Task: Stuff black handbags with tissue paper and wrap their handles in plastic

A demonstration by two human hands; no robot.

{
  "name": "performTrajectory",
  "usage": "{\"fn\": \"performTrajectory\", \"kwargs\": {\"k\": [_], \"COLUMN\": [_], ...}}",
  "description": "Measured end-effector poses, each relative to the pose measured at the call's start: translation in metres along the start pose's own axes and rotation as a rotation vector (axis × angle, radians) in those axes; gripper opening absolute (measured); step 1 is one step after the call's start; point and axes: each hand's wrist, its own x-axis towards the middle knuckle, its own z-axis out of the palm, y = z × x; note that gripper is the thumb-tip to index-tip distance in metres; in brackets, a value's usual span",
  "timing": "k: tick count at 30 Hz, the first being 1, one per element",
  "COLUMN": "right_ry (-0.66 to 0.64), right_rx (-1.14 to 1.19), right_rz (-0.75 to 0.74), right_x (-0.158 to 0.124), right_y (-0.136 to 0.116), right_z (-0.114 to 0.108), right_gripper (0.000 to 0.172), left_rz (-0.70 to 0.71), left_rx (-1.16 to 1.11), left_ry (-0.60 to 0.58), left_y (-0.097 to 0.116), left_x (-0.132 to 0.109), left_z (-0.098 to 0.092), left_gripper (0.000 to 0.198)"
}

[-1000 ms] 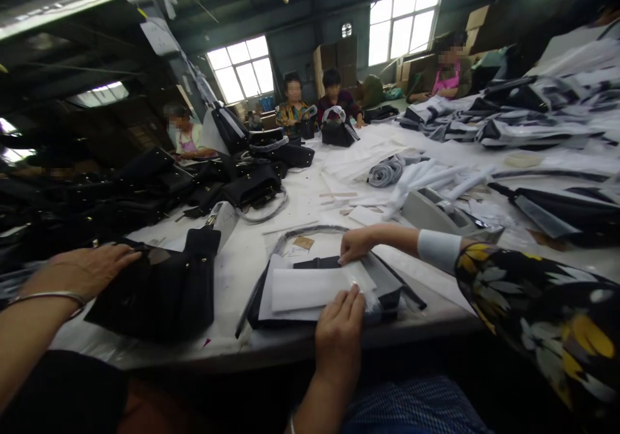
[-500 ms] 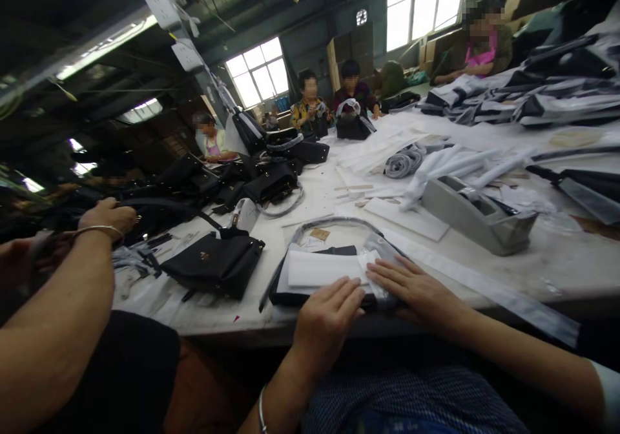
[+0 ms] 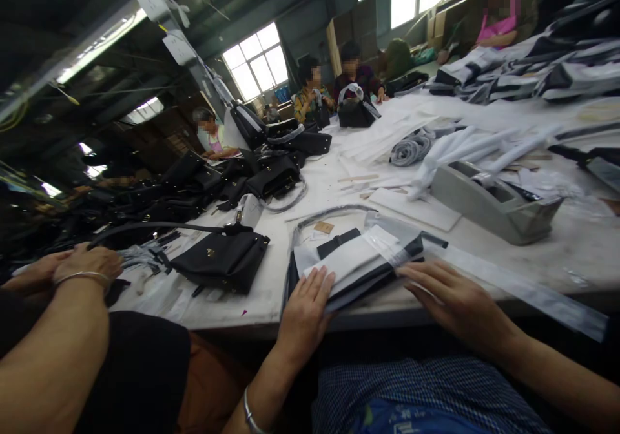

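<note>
A black handbag (image 3: 372, 279) lies at the table's front edge, with a white foam sheet (image 3: 346, 261) over it and clear tape or film (image 3: 387, 245) across the sheet's right part. The bag's wrapped handle (image 3: 334, 213) arches behind it. My left hand (image 3: 307, 308) is open, its outstretched fingers resting on the sheet's left end. At the bag's right front edge is my right hand (image 3: 450, 295), open, with fingers extended and fingertips at the edge. Whether they touch it is hard to see.
A grey tape dispenser (image 3: 494, 201) stands to the right, beyond a long translucent strip (image 3: 527, 289). To the left, a co-worker's hands (image 3: 82, 266) are at the strap of another black handbag (image 3: 223, 256). Piled black bags (image 3: 271, 175) lie farther back, where other people sit.
The bag has turned, its right side swinging away from me. My left hand has slid left along the sheet; my right hand has moved off the sheet to the bag's right edge.
</note>
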Motion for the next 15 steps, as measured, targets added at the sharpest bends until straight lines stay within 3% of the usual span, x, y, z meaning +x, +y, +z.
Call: {"fn": "performTrajectory", "kwargs": {"k": [3, 6, 11, 15], "right_ry": [-0.001, -0.065, -0.228, -0.188], "right_rx": [0.084, 0.087, 0.135, 0.22], "right_rz": [-0.069, -0.157, -0.174, -0.154], "right_x": [-0.002, 0.014, 0.036, 0.02], "right_y": [-0.024, -0.028, -0.012, -0.019], "right_z": [0.006, 0.019, 0.053, 0.061], "right_gripper": [0.038, 0.051, 0.063, 0.061], "left_rz": [0.015, 0.042, 0.07, 0.058], "left_rx": [-0.076, -0.098, 0.022, 0.089], "left_ry": [-0.06, -0.07, 0.143, 0.299], "left_y": [-0.006, -0.012, -0.013, -0.012], "left_x": [0.005, 0.011, 0.012, 0.007], "left_z": [-0.011, -0.019, 0.001, 0.024], "left_gripper": [0.075, 0.072, 0.053, 0.049]}}
